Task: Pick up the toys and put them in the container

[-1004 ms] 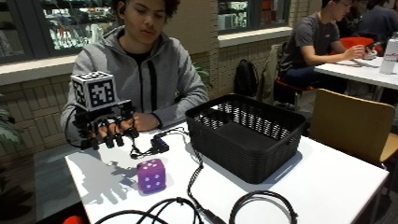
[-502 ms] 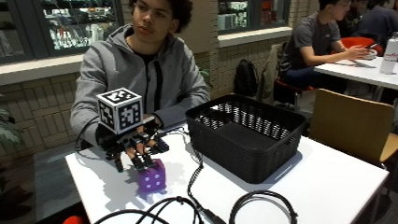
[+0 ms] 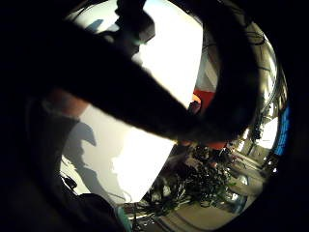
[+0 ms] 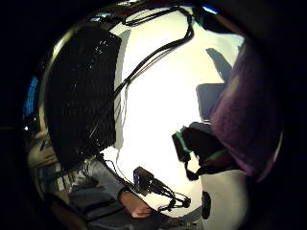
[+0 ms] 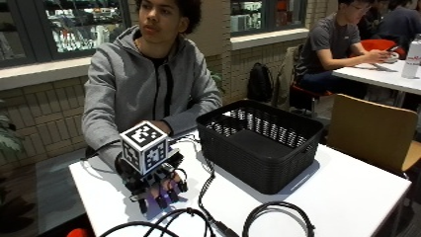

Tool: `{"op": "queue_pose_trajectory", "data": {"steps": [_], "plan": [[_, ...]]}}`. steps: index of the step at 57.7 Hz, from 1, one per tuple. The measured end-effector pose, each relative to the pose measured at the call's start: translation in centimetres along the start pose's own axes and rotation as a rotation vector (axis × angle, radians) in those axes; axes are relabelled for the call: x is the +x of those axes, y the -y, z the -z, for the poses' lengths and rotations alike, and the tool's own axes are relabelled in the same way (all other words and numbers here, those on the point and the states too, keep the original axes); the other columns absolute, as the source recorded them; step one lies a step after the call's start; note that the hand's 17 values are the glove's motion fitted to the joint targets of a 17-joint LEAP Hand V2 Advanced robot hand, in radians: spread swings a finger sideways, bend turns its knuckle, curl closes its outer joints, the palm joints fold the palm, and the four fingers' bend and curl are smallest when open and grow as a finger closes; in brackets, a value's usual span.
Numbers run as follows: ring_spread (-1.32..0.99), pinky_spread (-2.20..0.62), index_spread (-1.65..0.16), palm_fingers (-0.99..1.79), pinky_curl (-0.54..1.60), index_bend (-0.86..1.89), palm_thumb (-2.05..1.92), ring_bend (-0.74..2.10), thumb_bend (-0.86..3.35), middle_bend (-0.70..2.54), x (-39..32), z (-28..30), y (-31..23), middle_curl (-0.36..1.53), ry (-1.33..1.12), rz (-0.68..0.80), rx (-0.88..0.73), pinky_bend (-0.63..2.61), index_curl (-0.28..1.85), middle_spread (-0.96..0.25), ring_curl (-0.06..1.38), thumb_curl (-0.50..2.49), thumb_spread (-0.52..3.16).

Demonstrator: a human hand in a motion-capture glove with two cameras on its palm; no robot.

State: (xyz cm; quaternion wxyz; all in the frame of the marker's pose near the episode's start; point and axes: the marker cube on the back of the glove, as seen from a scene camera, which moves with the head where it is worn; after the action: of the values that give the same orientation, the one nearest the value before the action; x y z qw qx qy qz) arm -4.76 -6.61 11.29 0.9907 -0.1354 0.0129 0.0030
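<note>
Purple fuzz shows between black gloved fingers: the right hand point(image 5: 156, 190), which hung above and to 10 o'clock of the toy 1 second ago, has come down over the purple toy die point(image 5: 160, 201) and now covers it, its fingers curled round the cube's sides, so the grasp looks made or nearly made and the lift comes next. The die sits on the white tabletop point(image 5: 342, 197) at about 8 o'clock from the black container point(image 5: 260, 143), near it but apart. In the thumb-side palm view the toy point(image 4: 247, 120) fills 1 side, soft and plush-looking with blunt edges, against the smooth pale tabletop. The container is a rigid plastic basket with a perforated grid wall and an open, squared rim; it looks empty. Black cables point(image 5: 270, 217), glossy and looped, lie between toy and basket and could snag the carry.
</note>
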Motion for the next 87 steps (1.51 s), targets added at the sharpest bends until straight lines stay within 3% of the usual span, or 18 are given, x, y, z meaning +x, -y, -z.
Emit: {"op": "queue_pose_trajectory", "data": {"steps": [5, 13, 26, 44, 63, 79, 87], "plan": [[-0.03, 0.07, -0.3, 0.02, 0.36, 0.44, 0.29, 0.19, 0.13, 0.09, -0.1, -0.5, 0.0, 0.26, 0.024, 0.012, 0.04, 0.97, 0.32, 0.05, 0.18, 0.34, 1.32], [-0.13, -0.11, -0.27, 0.68, 0.33, 0.37, 0.49, 0.64, 0.25, 0.27, -0.7, -1.0, 0.2, 0.3, -0.004, -0.002, 0.13, 0.95, 0.32, -0.02, 0.27, 0.4, 1.45], [-0.29, -0.33, -0.28, 0.98, 0.41, 0.28, 0.72, 1.01, 0.38, 0.39, -1.6, -1.2, 1.0, 0.4, -0.131, 0.035, 0.207, 1.04, 0.38, -0.14, 0.45, 0.53, 1.48], [-0.39, -0.41, -0.35, 0.83, 0.55, 0.47, 0.78, 1.2, 0.37, 0.64, -4.8, 4.2, -0.3, 0.64, -0.006, 0.113, 0.324, 1.23, 0.63, -0.28, 0.61, 0.76, 1.35], [-0.41, -0.41, -0.41, 0.58, 0.63, 0.67, 0.73, 1.37, 0.36, 0.82, -18.5, 14.6, -2.3, 0.93, -0.033, 0.474, 0.479, 1.4, 1.0, -0.37, 0.73, 0.99, 1.26], [-0.4, -0.4, -0.43, 0.45, 0.67, 0.73, 0.7, 1.46, 0.37, 0.9, -28.5, 15.8, -2.2, 1.1, -0.056, 0.661, 0.446, 1.51, 1.25, -0.4, 0.78, 1.17, 1.22], [-0.4, -0.39, -0.43, 0.41, 0.67, 0.75, 0.68, 1.5, 0.37, 0.93, -30.0, 15.7, -1.5, 1.17, -0.111, 0.621, 0.459, 1.55, 1.34, -0.41, 0.8, 1.24, 1.21]]}}
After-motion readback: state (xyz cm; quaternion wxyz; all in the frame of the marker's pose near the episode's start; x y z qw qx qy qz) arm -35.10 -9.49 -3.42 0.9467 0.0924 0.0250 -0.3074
